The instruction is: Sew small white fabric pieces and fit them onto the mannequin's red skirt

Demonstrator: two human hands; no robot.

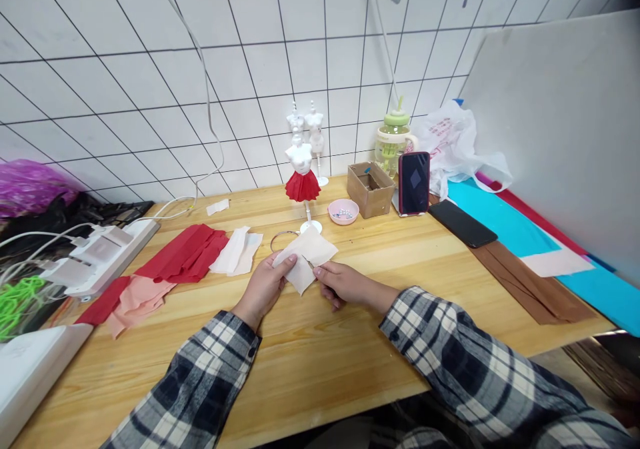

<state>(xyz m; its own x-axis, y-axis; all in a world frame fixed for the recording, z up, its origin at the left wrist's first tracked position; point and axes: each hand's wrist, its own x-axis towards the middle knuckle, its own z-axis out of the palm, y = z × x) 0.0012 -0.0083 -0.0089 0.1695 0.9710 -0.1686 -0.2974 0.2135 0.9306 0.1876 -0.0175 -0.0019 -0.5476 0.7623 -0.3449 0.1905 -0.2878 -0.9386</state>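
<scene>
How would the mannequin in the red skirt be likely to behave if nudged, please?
The mannequin may tip fairly easily, since its bulk sits high on a thin pole. Its round base might steady it against a gentle push. The flared skirt looks like soft fabric, so it would probably give.

Can't make out the tiny bits [343,214] in the pink bowl [343,222], the dark thing [310,264] mostly hidden by the right hand [347,284], or the cut-off side of the purple bag [30,186].
</scene>
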